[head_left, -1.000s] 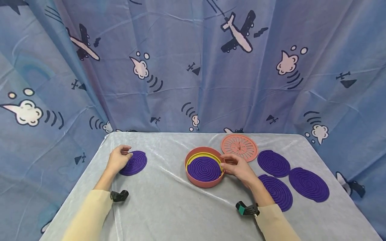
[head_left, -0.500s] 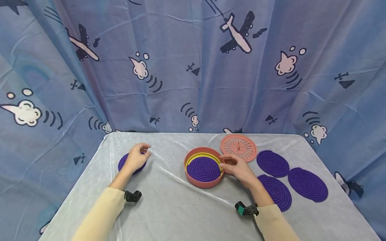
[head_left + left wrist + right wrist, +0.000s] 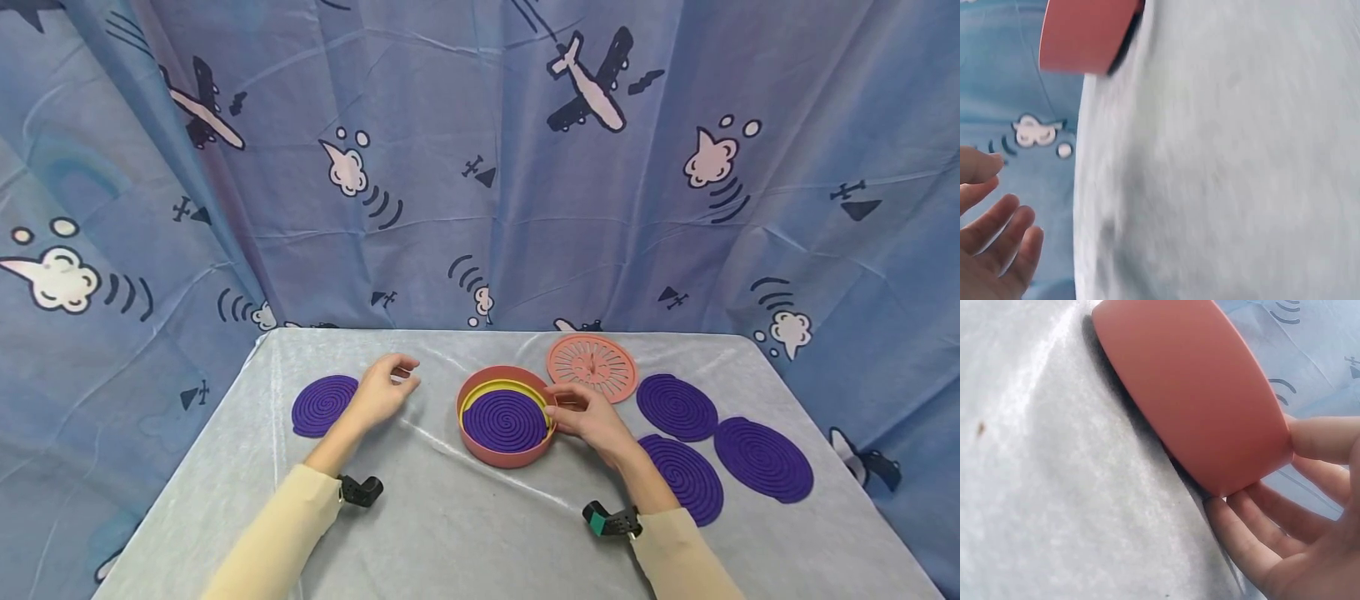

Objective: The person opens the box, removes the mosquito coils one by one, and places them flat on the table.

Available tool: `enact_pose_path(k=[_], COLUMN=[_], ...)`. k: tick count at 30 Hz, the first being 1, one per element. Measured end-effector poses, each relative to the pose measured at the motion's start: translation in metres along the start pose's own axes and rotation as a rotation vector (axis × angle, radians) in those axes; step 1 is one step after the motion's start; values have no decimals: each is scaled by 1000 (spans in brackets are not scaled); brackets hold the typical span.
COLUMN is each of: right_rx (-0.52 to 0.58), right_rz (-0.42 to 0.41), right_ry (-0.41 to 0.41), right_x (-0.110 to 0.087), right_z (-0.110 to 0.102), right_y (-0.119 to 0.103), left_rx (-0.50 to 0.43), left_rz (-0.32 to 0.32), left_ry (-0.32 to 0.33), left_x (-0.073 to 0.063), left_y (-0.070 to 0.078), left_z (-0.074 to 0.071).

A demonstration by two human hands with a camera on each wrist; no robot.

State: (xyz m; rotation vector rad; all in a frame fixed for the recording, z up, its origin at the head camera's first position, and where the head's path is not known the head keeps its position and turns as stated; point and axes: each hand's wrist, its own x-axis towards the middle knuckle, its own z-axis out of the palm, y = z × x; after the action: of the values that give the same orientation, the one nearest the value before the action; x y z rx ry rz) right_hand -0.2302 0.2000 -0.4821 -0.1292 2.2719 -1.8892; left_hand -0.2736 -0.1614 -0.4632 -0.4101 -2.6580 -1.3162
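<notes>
A round coral-red holder (image 3: 495, 457) stands mid-table in the head view. Inside it is a yellow ring (image 3: 495, 386), with a purple spiral coaster (image 3: 506, 422) on top. My right hand (image 3: 596, 423) holds the holder's right side; in the right wrist view its fingertips (image 3: 1225, 509) and thumb meet the smooth outer wall (image 3: 1197, 394). My left hand (image 3: 381, 393) hovers between the holder and another purple spiral coaster (image 3: 318, 408) lying at the left, its fingers loosely bent and nothing in them. The left wrist view shows these spread fingers (image 3: 1025, 253) apart from the holder (image 3: 1085, 37).
A coral slotted lid (image 3: 577, 379) with a small central knob lies behind the holder, to the right. Purple spiral coasters (image 3: 677, 407) are spread on the right, one partly behind my right forearm. Pale cloth covers the table (image 3: 450, 533), and a blue patterned curtain (image 3: 420, 100) hangs behind.
My left hand has moved right, away from the left coaster, which it partly covered before and which now shows almost whole. The right hand and the holder have stayed in place.
</notes>
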Motion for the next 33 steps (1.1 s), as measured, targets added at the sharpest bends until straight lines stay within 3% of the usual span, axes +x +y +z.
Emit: enact_pose_path(k=[20, 27, 33], right_rx=[4, -3, 0], right_rz=[-4, 9, 3], right_ry=[-3, 4, -5], right_x=[0, 0, 0], right_z=[1, 0, 0], right_y=[0, 0, 0], left_rx=[-55, -41, -17], left_rz=[186, 209, 175], left_ry=[-166, -230, -276], left_x=[10, 17, 24], left_y=[67, 81, 87], left_z=[56, 74, 86])
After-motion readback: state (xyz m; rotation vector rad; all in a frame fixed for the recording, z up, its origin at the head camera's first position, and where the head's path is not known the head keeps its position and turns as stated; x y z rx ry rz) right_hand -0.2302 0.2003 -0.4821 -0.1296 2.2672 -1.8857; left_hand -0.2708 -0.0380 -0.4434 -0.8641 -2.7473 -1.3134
